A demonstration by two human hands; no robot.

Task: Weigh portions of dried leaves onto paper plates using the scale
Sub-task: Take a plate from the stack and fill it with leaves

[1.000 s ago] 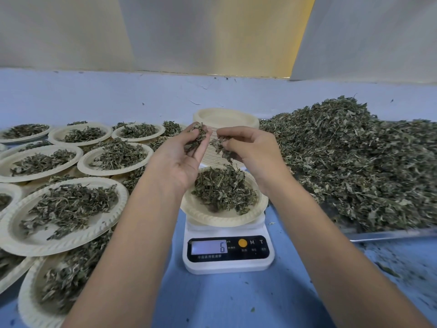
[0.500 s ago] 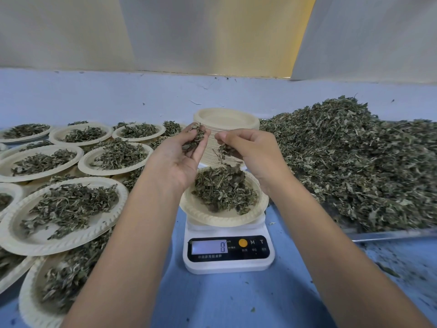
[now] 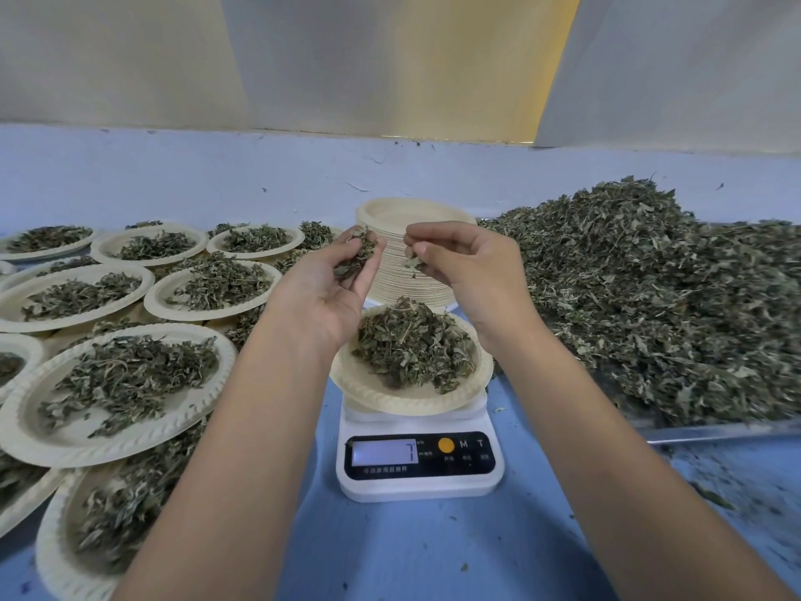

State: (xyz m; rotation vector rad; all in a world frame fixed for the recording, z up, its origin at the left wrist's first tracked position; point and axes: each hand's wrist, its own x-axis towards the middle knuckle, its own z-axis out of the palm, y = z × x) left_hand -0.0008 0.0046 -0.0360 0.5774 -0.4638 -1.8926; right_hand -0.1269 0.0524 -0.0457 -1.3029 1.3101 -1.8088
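Dried leaves (image 3: 356, 255) cupped in half-curled left hand (image 3: 325, 297); right hand (image 3: 472, 271) pinches few more above plate (image 3: 403, 407).

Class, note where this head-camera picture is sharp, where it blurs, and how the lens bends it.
Head view: the scale is sharp at centre; the leaf pile smears toward the right edge; the wide lens stretches the filled plates at lower left; light is soft, with faint shadows on the blue table.
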